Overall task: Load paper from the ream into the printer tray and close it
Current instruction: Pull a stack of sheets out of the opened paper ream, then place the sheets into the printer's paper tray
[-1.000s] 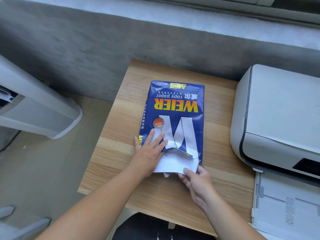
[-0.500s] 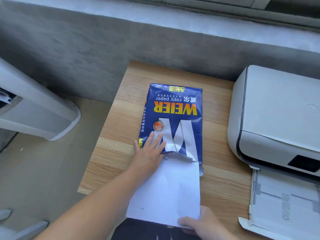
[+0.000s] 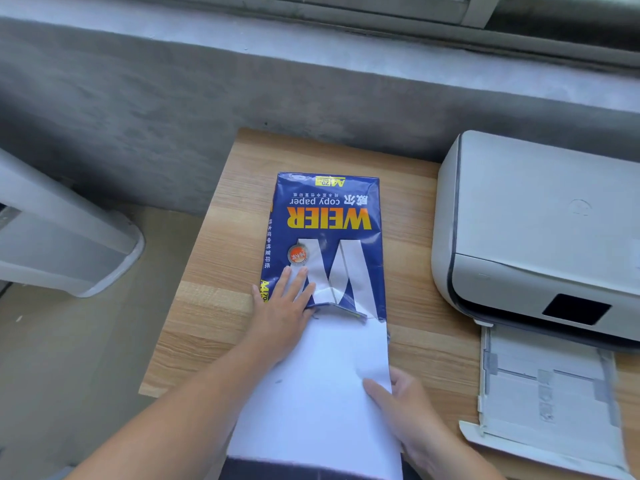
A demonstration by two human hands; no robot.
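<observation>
Gripping paper (image 3: 322, 403) drawn farther out since earlier, right hand (image 3: 405, 407); left hand (image 3: 284, 313) flat on ream (image 3: 329, 237).

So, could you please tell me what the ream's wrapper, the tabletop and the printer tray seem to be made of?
The wrapper looks like glossy coated paper or film: it shines, creases and is torn at the open end. The tabletop shows matte wood grain, perhaps laminate. The printer tray appears to be pale moulded plastic with a dull finish.
</observation>
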